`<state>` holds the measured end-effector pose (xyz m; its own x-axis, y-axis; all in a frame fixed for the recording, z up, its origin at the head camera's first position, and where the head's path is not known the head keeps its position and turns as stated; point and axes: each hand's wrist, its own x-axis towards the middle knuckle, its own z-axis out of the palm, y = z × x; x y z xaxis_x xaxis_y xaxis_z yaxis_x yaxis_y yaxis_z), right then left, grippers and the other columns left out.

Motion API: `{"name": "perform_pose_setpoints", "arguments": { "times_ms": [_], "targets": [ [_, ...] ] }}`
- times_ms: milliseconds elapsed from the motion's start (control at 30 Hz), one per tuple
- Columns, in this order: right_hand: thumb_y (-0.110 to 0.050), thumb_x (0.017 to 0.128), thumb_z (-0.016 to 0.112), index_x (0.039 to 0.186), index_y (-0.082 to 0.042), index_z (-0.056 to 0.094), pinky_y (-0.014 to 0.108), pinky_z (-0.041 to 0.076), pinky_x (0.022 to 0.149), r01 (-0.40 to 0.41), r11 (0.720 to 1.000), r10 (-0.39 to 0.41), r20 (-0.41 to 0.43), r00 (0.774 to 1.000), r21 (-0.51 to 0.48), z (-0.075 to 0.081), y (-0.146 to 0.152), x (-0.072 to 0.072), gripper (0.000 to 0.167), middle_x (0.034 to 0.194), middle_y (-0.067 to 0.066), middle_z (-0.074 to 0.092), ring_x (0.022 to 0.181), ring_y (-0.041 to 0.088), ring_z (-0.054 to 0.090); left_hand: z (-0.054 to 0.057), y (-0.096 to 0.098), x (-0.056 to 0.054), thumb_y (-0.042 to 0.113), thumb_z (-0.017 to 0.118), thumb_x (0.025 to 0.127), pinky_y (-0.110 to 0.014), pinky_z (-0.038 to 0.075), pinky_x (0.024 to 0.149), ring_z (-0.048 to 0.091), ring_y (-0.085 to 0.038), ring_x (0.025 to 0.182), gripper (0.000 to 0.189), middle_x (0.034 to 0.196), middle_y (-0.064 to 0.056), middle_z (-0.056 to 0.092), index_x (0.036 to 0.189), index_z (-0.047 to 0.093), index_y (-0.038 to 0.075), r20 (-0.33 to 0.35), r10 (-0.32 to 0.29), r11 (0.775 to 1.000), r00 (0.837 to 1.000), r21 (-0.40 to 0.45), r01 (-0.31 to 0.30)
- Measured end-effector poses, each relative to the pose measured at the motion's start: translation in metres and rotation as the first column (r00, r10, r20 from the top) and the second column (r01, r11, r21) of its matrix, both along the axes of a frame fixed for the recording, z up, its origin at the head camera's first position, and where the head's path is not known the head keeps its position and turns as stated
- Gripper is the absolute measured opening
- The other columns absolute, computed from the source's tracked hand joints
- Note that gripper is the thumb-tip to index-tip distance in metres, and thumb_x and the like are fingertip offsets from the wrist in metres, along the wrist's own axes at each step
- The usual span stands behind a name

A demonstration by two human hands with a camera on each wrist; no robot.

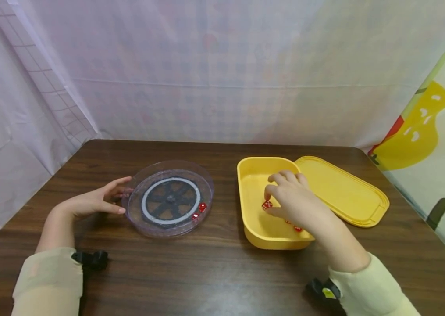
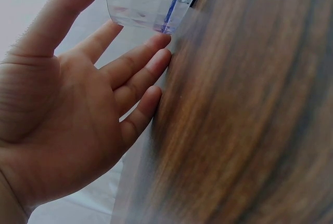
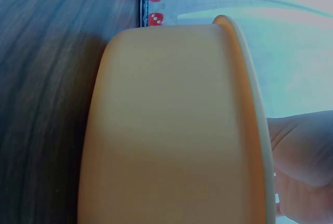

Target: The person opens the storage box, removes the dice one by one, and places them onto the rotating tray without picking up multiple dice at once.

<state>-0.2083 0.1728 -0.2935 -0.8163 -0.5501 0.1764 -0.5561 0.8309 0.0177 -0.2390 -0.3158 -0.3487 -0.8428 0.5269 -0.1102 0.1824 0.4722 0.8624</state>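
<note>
Inside the yellow tub point(image 1: 251, 197), my right hand point(image 1: 299, 202) pinches a red die point(image 1: 267, 205) with white dots between thumb and fingers. More red dice point(image 1: 298, 228) lie on the tub's floor, partly hidden beneath that hand. To the left sits a clear round dish point(image 1: 171, 199) with a white ring and dark spokes at its bottom. Two red dice point(image 1: 203, 206) lie at its right side. Along the dish's left edge rests my left hand point(image 1: 100, 202), its fingers loosely spread. The right wrist view shows mostly the tub's outer wall point(image 3: 171, 120), which hides the pinched die.
A yellow lid point(image 1: 340, 191) lies on the brown wooden table point(image 1: 206, 272), right of the tub and against it. White patterned cloth point(image 1: 222, 74) hangs behind the table's far edge. Black wrist devices point(image 1: 92, 260) are worn at both sleeves.
</note>
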Motion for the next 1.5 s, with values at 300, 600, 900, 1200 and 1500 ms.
{"name": "perform_pose_setpoints", "arguments": {
  "times_ms": [300, 600, 900, 1200, 1500],
  "targets": [
    [-0.027, 0.079, 0.079, 0.084, -0.02, 0.066, 0.057, 0.026, 0.093, -0.02, 1.0, 0.02, -0.012, 1.0, -0.019, 0.005, -0.01, 0.0, 0.016, 0.12, 0.016, 0.057, 0.118, 0.039, 0.041, -0.002, -0.001, 0.0, 0.012, 0.069, 0.087, -0.061, 0.03, 0.096, 0.02, -0.054, 0.132, 0.089, 0.144, -0.036, 0.027, 0.151, 0.008, 0.002, 0.005, 0.003, 1.0, 1.0, 0.0, -0.003],
    [-0.027, 0.08, 0.079, 0.085, -0.019, 0.066, 0.056, 0.026, 0.092, -0.046, 0.998, 0.045, -0.022, 0.999, -0.05, 0.01, -0.023, 0.001, 0.016, 0.121, 0.015, 0.057, 0.119, 0.038, 0.04, -0.002, 0.0, -0.001, 0.011, 0.069, 0.087, -0.059, 0.031, 0.096, 0.02, -0.053, 0.132, 0.09, 0.144, -0.035, 0.027, 0.151, 0.008, 0.003, 0.011, 0.003, 1.0, 1.0, 0.002, -0.003],
    [-0.03, 0.081, 0.078, 0.085, -0.019, 0.066, 0.056, 0.025, 0.093, -0.045, 0.998, 0.044, -0.015, 0.999, -0.053, 0.015, -0.035, 0.002, 0.017, 0.122, 0.014, 0.057, 0.121, 0.037, 0.039, 0.001, 0.0, -0.001, 0.01, 0.069, 0.087, -0.06, 0.03, 0.097, 0.02, -0.053, 0.133, 0.09, 0.145, -0.035, 0.026, 0.151, 0.007, 0.002, 0.015, 0.001, 1.0, 1.0, 0.008, -0.001],
    [-0.031, 0.081, 0.077, 0.086, -0.022, 0.068, 0.054, 0.026, 0.096, -0.027, 0.997, 0.028, 0.013, 1.0, -0.069, 0.02, -0.052, 0.002, 0.014, 0.123, 0.012, 0.056, 0.123, 0.036, 0.038, 0.0, -0.001, -0.001, 0.01, 0.069, 0.087, -0.06, 0.03, 0.097, 0.02, -0.054, 0.132, 0.09, 0.144, -0.036, 0.026, 0.151, 0.006, 0.001, 0.012, -0.01, 1.0, 1.0, 0.009, 0.01],
    [-0.032, 0.081, 0.078, 0.076, -0.021, 0.062, 0.051, 0.026, 0.093, -0.074, 0.994, 0.075, 0.01, 0.997, -0.082, 0.02, -0.073, 0.0, 0.02, 0.11, 0.007, 0.057, 0.116, 0.034, 0.041, -0.001, -0.002, 0.001, 0.009, 0.069, 0.087, -0.062, 0.029, 0.097, 0.021, -0.055, 0.132, 0.089, 0.144, -0.036, 0.027, 0.151, 0.007, 0.001, -0.001, -0.008, 1.0, 1.0, 0.006, 0.008]
  ]
}}
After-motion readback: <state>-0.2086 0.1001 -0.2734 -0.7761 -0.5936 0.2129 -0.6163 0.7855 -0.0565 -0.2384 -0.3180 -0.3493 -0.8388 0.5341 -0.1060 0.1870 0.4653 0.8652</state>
